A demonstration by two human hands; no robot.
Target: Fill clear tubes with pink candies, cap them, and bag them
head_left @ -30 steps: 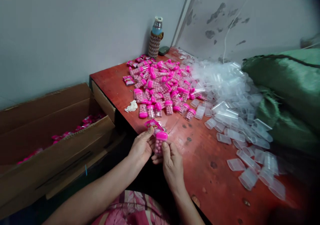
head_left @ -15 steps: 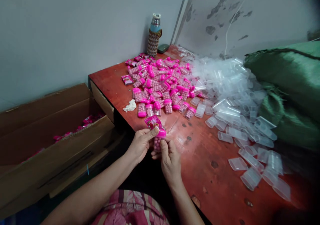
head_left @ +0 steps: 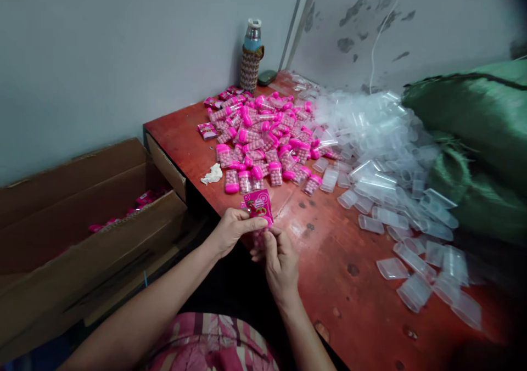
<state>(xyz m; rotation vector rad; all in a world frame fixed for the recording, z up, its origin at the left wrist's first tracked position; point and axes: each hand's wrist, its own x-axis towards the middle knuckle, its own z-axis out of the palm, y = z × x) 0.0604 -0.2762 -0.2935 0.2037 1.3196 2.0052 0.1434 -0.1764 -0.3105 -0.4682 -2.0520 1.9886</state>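
Note:
At the near edge of the red table [head_left: 329, 250], both hands hold one small candy bottle [head_left: 258, 238] with a pink printed label [head_left: 258, 204] over its top. My left hand [head_left: 233, 229] pinches the label and the bottle's upper end. My right hand [head_left: 279, 257] grips the bottle from below, and its fingers hide most of the body. Beyond the hands lies a heap of pink-capped candy bottles [head_left: 263, 140], and to its right a big pile of clear empty plastic containers [head_left: 379, 157].
An open cardboard box [head_left: 82, 234] with pink packs inside stands at the left, below the table. A water bottle in a knitted sleeve [head_left: 251, 58] stands by the wall. A green sack [head_left: 473, 140] fills the right side. A crumpled white scrap [head_left: 213, 174] lies near the table's left edge.
The pink label has come up and over the bottle's pink cap, which showed a second ago and is covered now. Both hands stayed at the table's near edge.

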